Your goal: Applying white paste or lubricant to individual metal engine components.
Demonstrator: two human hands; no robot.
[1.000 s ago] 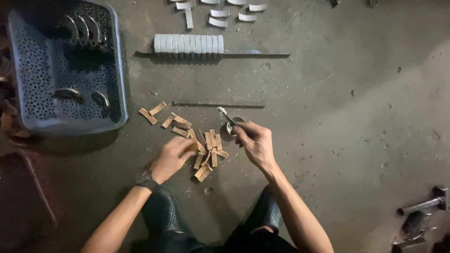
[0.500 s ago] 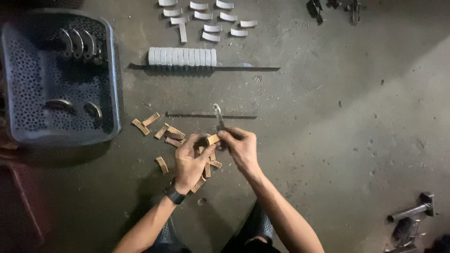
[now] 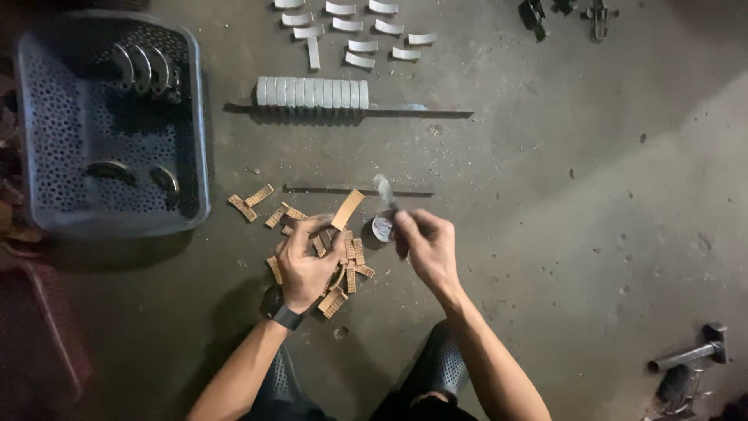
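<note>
The floor (image 3: 561,234) is rough, matt concrete. The basket (image 3: 47,125) is perforated grey plastic. The tan strip (image 3: 347,209) looks matt and fibrous. The white curved pieces (image 3: 312,92) appear smooth; the rod (image 3: 413,114) is dull metal.

Grey perforated plastic basket (image 3: 47,117) sitting off to the side with curved metal shoes (image 3: 144,68) in it, a row of pale curved pieces (image 3: 312,92) lined along a metal rod (image 3: 413,114), plus loose ones (image 3: 354,31) scattered above.

Five curved metal shoes (image 3: 144,70) in one basket (image 3: 47,117); ten loose pale curved pieces (image 3: 351,31); two rods (image 3: 354,191).
</note>
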